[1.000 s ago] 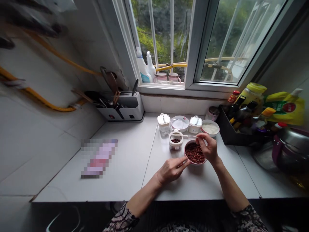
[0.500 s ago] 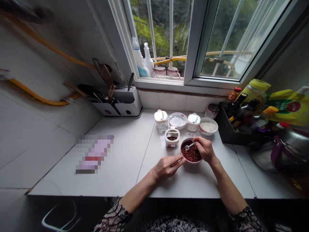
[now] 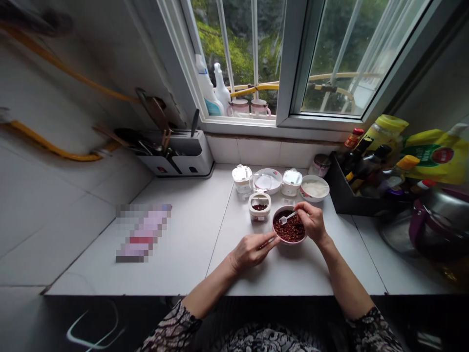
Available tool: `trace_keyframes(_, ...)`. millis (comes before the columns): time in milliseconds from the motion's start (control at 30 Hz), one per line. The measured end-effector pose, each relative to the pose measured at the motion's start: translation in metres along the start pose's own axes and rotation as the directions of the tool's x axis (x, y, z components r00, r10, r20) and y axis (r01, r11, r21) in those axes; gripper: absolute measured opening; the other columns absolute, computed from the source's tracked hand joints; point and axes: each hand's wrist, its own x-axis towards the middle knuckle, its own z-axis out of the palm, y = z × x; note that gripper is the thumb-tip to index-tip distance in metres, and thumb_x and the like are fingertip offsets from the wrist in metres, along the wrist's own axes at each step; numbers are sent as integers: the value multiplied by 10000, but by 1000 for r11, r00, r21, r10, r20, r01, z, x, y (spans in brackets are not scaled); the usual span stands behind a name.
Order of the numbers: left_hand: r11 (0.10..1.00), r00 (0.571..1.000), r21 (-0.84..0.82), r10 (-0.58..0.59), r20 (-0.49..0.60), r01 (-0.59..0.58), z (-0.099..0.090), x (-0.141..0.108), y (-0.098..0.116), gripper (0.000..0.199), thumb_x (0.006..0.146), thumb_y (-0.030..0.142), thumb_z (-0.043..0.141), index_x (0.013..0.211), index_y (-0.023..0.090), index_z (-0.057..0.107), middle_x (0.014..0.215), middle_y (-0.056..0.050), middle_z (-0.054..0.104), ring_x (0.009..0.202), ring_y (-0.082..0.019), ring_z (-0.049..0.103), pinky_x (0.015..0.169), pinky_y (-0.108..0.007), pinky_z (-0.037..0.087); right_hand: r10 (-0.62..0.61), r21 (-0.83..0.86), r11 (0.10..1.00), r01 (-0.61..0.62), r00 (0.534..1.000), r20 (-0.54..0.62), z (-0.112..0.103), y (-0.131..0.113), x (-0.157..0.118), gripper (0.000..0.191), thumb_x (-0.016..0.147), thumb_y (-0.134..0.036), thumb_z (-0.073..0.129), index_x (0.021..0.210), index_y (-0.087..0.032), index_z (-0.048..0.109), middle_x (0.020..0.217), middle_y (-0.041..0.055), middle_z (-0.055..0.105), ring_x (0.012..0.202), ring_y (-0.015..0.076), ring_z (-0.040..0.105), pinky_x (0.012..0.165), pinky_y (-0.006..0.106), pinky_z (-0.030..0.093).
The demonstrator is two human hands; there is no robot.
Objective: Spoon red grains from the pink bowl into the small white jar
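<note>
A bowl of dark red flakes stands on the white counter. My right hand pinches the handle of a small white spoon, whose head is over the flakes. At the bowl's left rim rests my left hand, its fingers steadying the rim. Just left of the bowl is a clear jar with its lid raised and some red flakes inside. Behind stand two white-lidded jars, a white dish and a bowl of white grains.
A black box of bottles and a steel pot are on the right. The utensil holder stands at the back left. A pixelated pinkish item lies on the left counter. Spray bottles stand by the window.
The view has shifted slightly. The spoon's head lies a little differently over the flakes, while my left hand stays at the bowl's rim.
</note>
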Motion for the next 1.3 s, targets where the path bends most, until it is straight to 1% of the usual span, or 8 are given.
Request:
trace_keyframes(167, 999, 1000, -25, -20, 14, 20, 1, -3, 0, 392, 961, 60, 438, 1325, 138, 561, 1084, -147, 716, 851, -166, 728, 695, -262, 627, 108, 138, 985, -104, 994, -24, 0, 0, 1, 160, 805, -317, 506, 743, -211, 609, 492, -45, 512, 450, 133, 472, 487, 262, 391)
trace_keyframes(367, 999, 999, -29, -35, 31, 36, 1, -4, 1, 432, 963, 66, 424, 1375, 153, 522, 1121, -151, 708, 869, -165, 729, 723, -265, 625, 121, 129, 985, -112, 991, -59, -2, -3, 3, 149, 764, -325, 530, 729, -212, 620, 489, -42, 520, 463, 132, 482, 491, 263, 390)
trace_keyframes(567, 999, 1000, -30, -25, 7, 25, 1, -1, 1, 426, 961, 55, 414, 1360, 148, 532, 1076, -139, 718, 802, -155, 722, 662, -249, 617, 243, 260, 941, -216, 967, -76, -2, -2, 6, 161, 713, -327, 544, 689, -191, 626, 458, -42, 530, 402, 106, 433, 421, 239, 344)
trace_keyframes(733, 999, 999, -27, -35, 8, 35, 2, -2, 1, 431, 960, 56, 411, 1363, 153, 530, 1092, -138, 712, 826, -153, 721, 686, -250, 618, 375, 357, 867, -349, 927, -6, -11, -3, 14, 174, 634, -325, 621, 681, -165, 669, 485, -9, 613, 396, 90, 413, 394, 221, 319)
trace_keyframes(900, 998, 999, -43, -35, 9, 35, 2, -3, 1, 419, 954, 60, 430, 1346, 154, 546, 1111, -138, 708, 825, -156, 722, 689, -259, 621, 373, 419, 836, -354, 927, 39, -13, -11, 22, 212, 633, -346, 678, 732, -159, 691, 562, 20, 675, 413, 82, 415, 399, 220, 317)
trace_keyframes(1100, 999, 999, -42, -32, -1, 32, 1, -1, 1, 366, 962, 59, 429, 1283, 135, 587, 1085, -142, 713, 844, -158, 723, 686, -255, 623, 206, 315, 927, -204, 978, 28, 7, -29, 26, 212, 793, -355, 607, 863, -169, 684, 690, 38, 720, 446, 102, 478, 461, 248, 403)
trace_keyframes(1200, 999, 1000, -33, -22, -5, 22, 2, 0, 1, 344, 964, 67, 440, 1262, 131, 600, 1079, -143, 715, 827, -155, 722, 670, -250, 620, -45, 101, 994, 45, 999, -9, 17, -32, 22, 181, 890, -280, 533, 920, -178, 680, 757, 56, 731, 589, 162, 610, 595, 297, 481)
trace_keyframes(1300, 999, 1000, -25, -23, -10, 23, 2, 1, 1, 345, 961, 63, 446, 1265, 129, 595, 1086, -144, 716, 774, -144, 715, 647, -246, 615, -378, -132, 912, 388, 921, 96, 22, -30, 19, 218, 916, -169, 470, 944, -183, 686, 833, 83, 746, 762, 217, 684, 736, 354, 496)
